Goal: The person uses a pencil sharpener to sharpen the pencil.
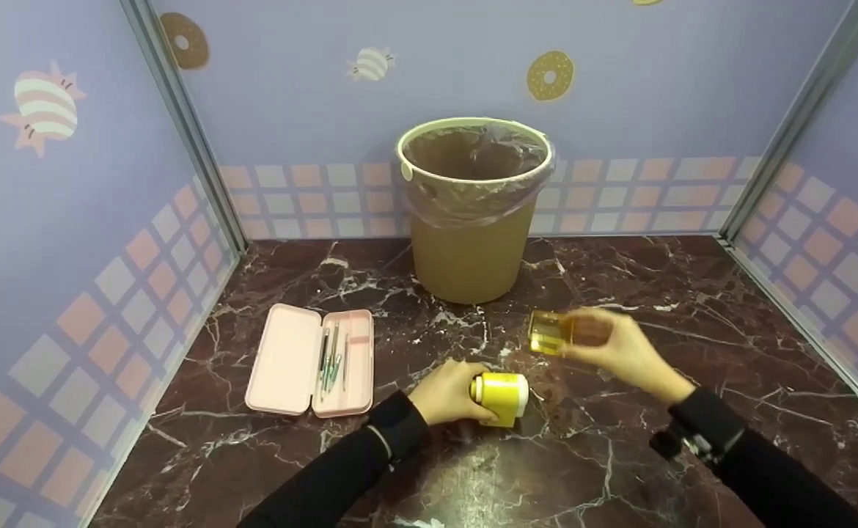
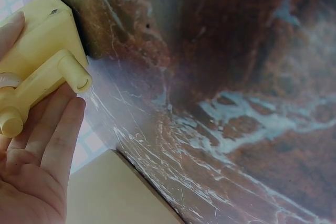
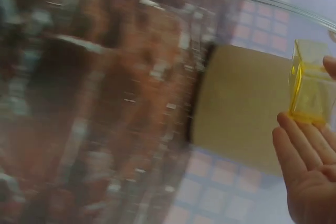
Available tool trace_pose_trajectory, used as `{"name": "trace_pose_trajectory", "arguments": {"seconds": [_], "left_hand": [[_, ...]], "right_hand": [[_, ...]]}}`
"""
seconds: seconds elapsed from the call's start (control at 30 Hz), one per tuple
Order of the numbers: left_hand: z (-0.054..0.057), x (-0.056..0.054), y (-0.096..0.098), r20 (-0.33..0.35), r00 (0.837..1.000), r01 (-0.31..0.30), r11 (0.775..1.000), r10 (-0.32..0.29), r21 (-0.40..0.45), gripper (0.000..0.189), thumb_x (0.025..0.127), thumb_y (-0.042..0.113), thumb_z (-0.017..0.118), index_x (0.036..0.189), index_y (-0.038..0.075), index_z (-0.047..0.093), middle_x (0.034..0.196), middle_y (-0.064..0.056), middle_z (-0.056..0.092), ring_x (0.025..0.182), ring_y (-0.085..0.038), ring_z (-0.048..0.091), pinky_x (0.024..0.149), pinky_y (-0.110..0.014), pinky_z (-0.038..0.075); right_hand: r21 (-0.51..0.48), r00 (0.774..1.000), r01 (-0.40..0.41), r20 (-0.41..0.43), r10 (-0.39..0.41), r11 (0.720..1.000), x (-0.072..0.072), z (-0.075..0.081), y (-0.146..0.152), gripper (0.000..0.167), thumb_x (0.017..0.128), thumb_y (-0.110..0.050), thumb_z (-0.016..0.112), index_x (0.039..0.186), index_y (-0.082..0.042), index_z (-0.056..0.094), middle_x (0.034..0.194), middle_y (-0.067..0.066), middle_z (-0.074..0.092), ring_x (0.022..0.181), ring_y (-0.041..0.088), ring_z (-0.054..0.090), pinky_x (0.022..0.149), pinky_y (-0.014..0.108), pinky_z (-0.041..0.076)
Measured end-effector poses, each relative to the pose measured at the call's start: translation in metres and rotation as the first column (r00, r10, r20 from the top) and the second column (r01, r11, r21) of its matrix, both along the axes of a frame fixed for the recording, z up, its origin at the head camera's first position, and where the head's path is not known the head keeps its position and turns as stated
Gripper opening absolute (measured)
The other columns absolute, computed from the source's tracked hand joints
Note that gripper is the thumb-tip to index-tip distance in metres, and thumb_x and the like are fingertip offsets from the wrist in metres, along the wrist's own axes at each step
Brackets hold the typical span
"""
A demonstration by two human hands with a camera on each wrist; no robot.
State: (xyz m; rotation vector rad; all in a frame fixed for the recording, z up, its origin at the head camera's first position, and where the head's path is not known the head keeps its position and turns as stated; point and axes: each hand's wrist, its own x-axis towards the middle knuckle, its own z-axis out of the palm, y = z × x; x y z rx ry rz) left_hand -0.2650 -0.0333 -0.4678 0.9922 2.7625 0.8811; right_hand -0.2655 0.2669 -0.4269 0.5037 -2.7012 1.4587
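My left hand [image 1: 445,392] grips a yellow crank pencil sharpener [image 1: 504,400] just above the dark marbled table. The sharpener's crank handle [image 2: 44,80] faces the camera in the left wrist view, where the thumb lies on one side of the body and the fingers on the other. To the right, my right hand [image 1: 620,348] pinches a see-through yellow shavings drawer [image 1: 548,332] between thumb and fingers. This drawer [image 3: 311,85] is apart from the sharpener and held up off the table, in front of the bin. No shavings show clearly in it.
A tan waste bin [image 1: 469,257] with a clear plastic liner stands at the back middle. On the left lies an opened pink pencil case [image 1: 282,359] with several pencils [image 1: 332,359] in one half. Patterned panels [image 1: 290,110] wall the table at the back and sides.
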Motion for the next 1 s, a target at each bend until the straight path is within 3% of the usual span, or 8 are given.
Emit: {"name": "trace_pose_trajectory", "arguments": {"seconds": [0.13,0.4,0.57,0.73,1.0], "left_hand": [[0.0,0.001,0.0,0.002,1.0,0.003,1.0,-0.003,0.002,0.05,0.069,0.029,0.094,0.108,0.006,0.072,0.093,-0.006,0.078,0.07,-0.006,0.06,0.068,-0.019,0.05],[-0.001,0.001,0.0,0.01,1.0,-0.001,1.0,0.001,0.004,0.051,0.069,0.029,0.094,0.109,0.006,0.072,0.092,-0.006,0.078,0.069,-0.005,0.058,0.066,-0.018,0.049],[-0.001,0.0,0.0,0.01,1.0,-0.003,1.0,0.003,-0.009,0.054,0.068,0.029,0.094,0.113,0.006,0.072,0.094,-0.006,0.078,0.069,-0.005,0.058,0.065,-0.017,0.049],[0.001,0.0,0.001,0.025,1.0,-0.003,1.0,0.004,-0.008,0.052,0.068,0.029,0.094,0.11,0.006,0.072,0.093,-0.006,0.078,0.068,-0.005,0.057,0.066,-0.018,0.049],[0.0,-0.001,0.001,0.023,1.0,-0.003,1.0,0.003,0.002,0.053,0.068,0.029,0.094,0.111,0.006,0.073,0.094,-0.006,0.078,0.07,-0.006,0.06,0.069,-0.019,0.051]], "right_hand": [[-0.013,0.995,-0.07,0.074,0.071,0.997,0.009,-0.026,0.003,0.058,0.082,-0.022,0.084,0.131,0.0,0.062,0.127,0.023,0.07,0.114,0.036,0.071,0.087,0.022,0.059],[0.063,0.987,-0.146,0.084,0.14,0.987,0.022,-0.055,0.006,0.058,0.083,-0.022,0.084,0.129,0.006,0.062,0.126,0.025,0.071,0.115,0.042,0.07,0.098,0.041,0.058],[0.032,0.967,-0.217,0.142,0.21,0.976,0.026,-0.063,0.006,0.059,0.084,-0.021,0.083,0.13,0.007,0.061,0.127,0.024,0.071,0.116,0.04,0.07,0.098,0.032,0.058],[0.027,0.961,-0.242,0.143,0.236,0.97,0.027,-0.068,0.006,0.058,0.084,-0.02,0.083,0.131,0.006,0.061,0.127,0.023,0.071,0.115,0.033,0.071,0.096,0.02,0.055],[0.01,0.952,-0.264,0.165,0.258,0.965,0.028,-0.072,0.002,0.058,0.084,-0.02,0.083,0.131,0.005,0.06,0.13,0.025,0.069,0.119,0.036,0.07,0.098,0.019,0.055]]}}
